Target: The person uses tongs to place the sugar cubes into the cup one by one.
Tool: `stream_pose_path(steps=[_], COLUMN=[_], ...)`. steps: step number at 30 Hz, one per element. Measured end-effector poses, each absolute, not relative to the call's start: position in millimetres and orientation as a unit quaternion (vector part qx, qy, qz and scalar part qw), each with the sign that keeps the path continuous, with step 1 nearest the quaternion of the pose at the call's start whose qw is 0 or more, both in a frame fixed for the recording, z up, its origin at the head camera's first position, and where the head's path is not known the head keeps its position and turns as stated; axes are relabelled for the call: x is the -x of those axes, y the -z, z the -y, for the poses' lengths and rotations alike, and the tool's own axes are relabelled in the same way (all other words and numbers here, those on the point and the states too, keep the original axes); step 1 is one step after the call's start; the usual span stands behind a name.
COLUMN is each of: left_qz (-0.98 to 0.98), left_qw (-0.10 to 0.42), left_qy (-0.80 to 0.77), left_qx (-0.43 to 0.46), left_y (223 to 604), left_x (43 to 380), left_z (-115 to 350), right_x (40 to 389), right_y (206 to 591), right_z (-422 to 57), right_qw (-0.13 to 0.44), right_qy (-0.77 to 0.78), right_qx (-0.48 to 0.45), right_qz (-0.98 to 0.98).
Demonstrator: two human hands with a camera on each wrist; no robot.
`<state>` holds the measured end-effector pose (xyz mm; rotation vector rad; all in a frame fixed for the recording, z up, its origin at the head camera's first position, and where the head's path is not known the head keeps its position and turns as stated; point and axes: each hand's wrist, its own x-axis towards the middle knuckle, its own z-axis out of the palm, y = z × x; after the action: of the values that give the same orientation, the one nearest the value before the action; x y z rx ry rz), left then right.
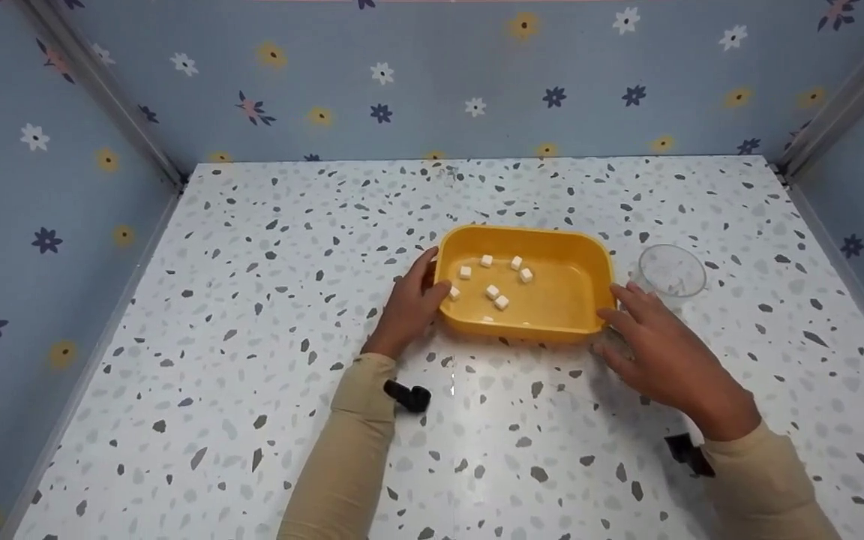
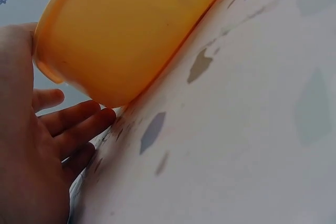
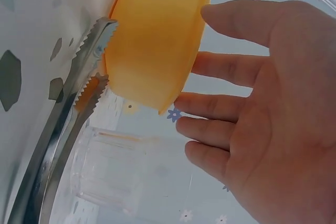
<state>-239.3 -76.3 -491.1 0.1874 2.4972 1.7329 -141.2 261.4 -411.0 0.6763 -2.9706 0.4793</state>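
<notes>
A yellow rectangular tub (image 1: 552, 324) stands on the speckled table, with several small white cubes (image 1: 493, 292) scattered mostly over its left half. At its left end, my left hand (image 1: 411, 306) holds the rim, thumb over the edge and fingers outside; the left wrist view shows those fingers (image 2: 79, 124) along the tub's end wall. My right hand (image 1: 664, 352) is at the opposite end, its fairly straight fingers touching the rim. Metal tongs (image 3: 58, 124) with serrated tips lie beside the tub in the right wrist view, largely hidden under my right hand in the head view.
A clear round glass (image 1: 672, 271) stands just right of the tub, close behind my right hand. Flower-patterned panels (image 1: 432, 82) border the table (image 1: 289, 247) at the back and on both sides. Each wrist carries a small black camera mount (image 1: 409, 396).
</notes>
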Motion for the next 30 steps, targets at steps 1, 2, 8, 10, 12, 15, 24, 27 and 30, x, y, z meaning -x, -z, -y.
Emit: stream_pose_path(steps=[1, 2, 8, 10, 12, 15, 24, 27, 30], left_qz=[-0.818, -0.817, -0.814, -0.815, -0.816, -0.821, -0.83, -0.829, -0.831], left_qw=[0.048, 0.048, 0.044, 0.045, 0.046, 0.046, 0.038, 0.044, 0.05], left_qy=[-0.57, -0.571, -0.575, -0.574, -0.573, -0.567, -0.555, -0.556, -0.552], left_qx=[-0.063, -0.064, -0.069, -0.068, -0.065, -0.053, -0.041, -0.043, -0.044], left_y=[490.0, 489.3, 486.0, 487.1, 489.1, 492.4, 490.2, 492.9, 490.4], left_x=[239.9, 240.6, 242.5, 242.7, 242.4, 240.3, 243.0, 243.8, 245.0], left_z=[75.6, 75.1, 73.6, 73.5, 74.1, 76.7, 82.9, 78.7, 75.6], right_x=[140.7, 140.4, 137.3, 136.2, 136.0, 136.7, 142.3, 143.0, 144.2], right_y=[410.1, 409.4, 405.1, 404.5, 404.7, 405.2, 410.5, 411.8, 413.5], right_z=[-261.7, -262.0, -262.5, -263.3, -264.8, -265.9, -265.7, -268.2, -269.2], right_qw=[0.033, 0.038, 0.003, -0.016, -0.029, -0.047, -0.082, -0.098, -0.087], right_qy=[-0.151, -0.147, -0.138, -0.137, -0.134, -0.123, -0.109, -0.104, -0.1], right_qx=[-0.221, -0.221, -0.18, -0.165, -0.159, -0.161, -0.145, -0.129, -0.123], right_qz=[0.963, 0.963, 0.974, 0.977, 0.978, 0.978, 0.98, 0.981, 0.984])
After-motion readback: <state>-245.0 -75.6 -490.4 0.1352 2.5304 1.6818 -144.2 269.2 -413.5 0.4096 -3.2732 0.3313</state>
